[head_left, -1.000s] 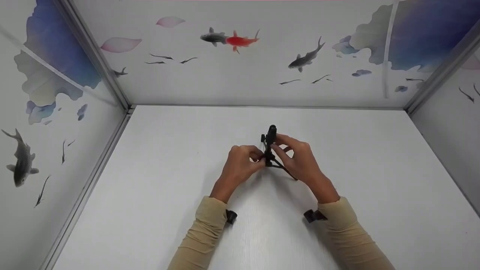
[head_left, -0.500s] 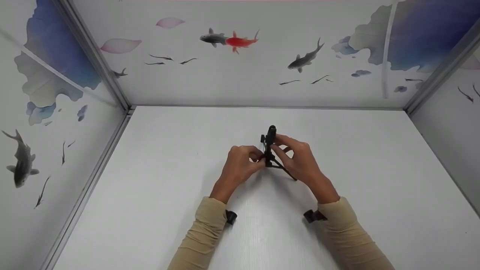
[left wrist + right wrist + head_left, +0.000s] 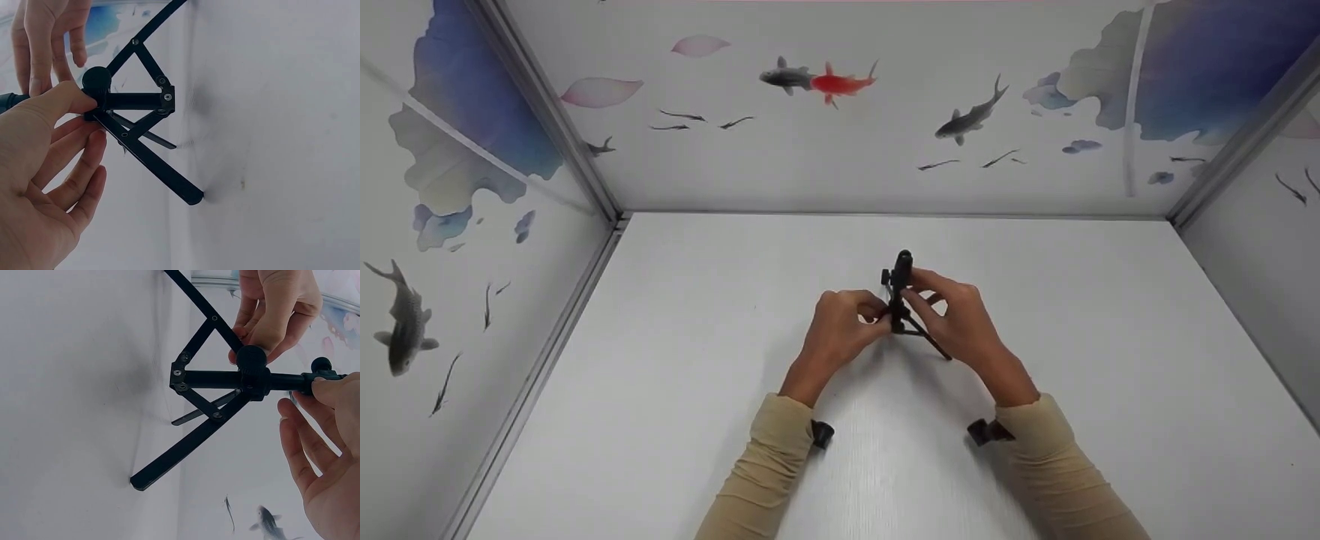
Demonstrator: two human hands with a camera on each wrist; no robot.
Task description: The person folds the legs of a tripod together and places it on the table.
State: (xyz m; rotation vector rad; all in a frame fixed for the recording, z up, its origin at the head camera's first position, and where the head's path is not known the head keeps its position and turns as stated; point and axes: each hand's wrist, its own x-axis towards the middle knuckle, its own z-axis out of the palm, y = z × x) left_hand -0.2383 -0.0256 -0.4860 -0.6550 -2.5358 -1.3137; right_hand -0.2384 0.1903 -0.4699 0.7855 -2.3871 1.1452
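A small black tripod (image 3: pixel 903 268) stands upright on the white table with its legs spread. Its hinged leg (image 3: pixel 160 169) and side braces show clearly in the left wrist view. Between thumb and fingers, my left hand (image 3: pixel 840 322) pinches the collar where the legs join, beside a round knob (image 3: pixel 251 358). Higher up, my right hand (image 3: pixel 960 319) holds the tripod's upper tube between thumb and fingertips, near a second, smaller knob (image 3: pixel 321 364) seen in the right wrist view. In the head view, the hands partly hide the collar and tube.
The white table (image 3: pixel 660 390) is bounded by a back wall (image 3: pixel 840 165) and a left side wall (image 3: pixel 405 435) printed with fish and leaves. A metal rail (image 3: pixel 532 382) runs along the left edge. Black wrist cameras sit at both cuffs.
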